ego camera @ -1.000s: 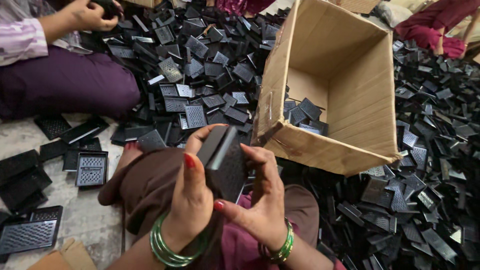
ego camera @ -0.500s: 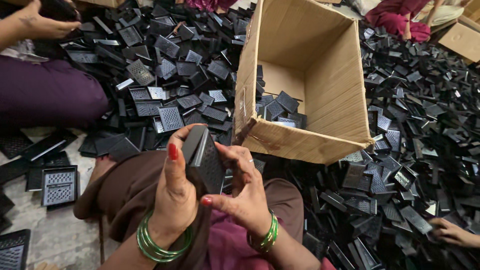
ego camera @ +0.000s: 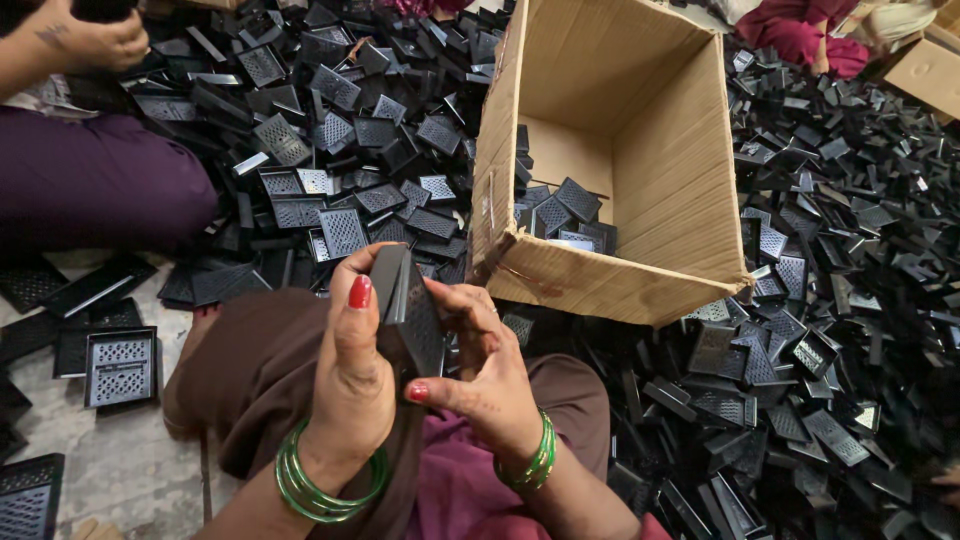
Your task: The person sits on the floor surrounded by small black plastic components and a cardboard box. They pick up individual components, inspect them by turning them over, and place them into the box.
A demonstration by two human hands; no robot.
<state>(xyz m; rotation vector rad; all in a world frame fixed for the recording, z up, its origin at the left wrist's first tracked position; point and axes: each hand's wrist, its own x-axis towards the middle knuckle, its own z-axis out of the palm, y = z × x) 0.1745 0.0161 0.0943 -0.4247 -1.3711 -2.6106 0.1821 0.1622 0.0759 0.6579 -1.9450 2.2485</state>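
Floor scene: a pale stone floor (ego camera: pixel 120 470) buried under a heap of black perforated plastic trays (ego camera: pixel 340 190), their far reaches blurred and cut off at the frame edges. An open brown cardboard box (ego camera: pixel 640 150), unlabelled on its visible faces, lies tipped toward the viewer, partly filled with trays. Centre: left hand (ego camera: pixel 355 370) and right hand (ego camera: pixel 480 370) both clasp a small stack of black trays (ego camera: pixel 408 305) held edge-up above the lap, its lower part hidden by fingers. Upper left, another person's hand (ego camera: pixel 85 40) grips something indistinct.
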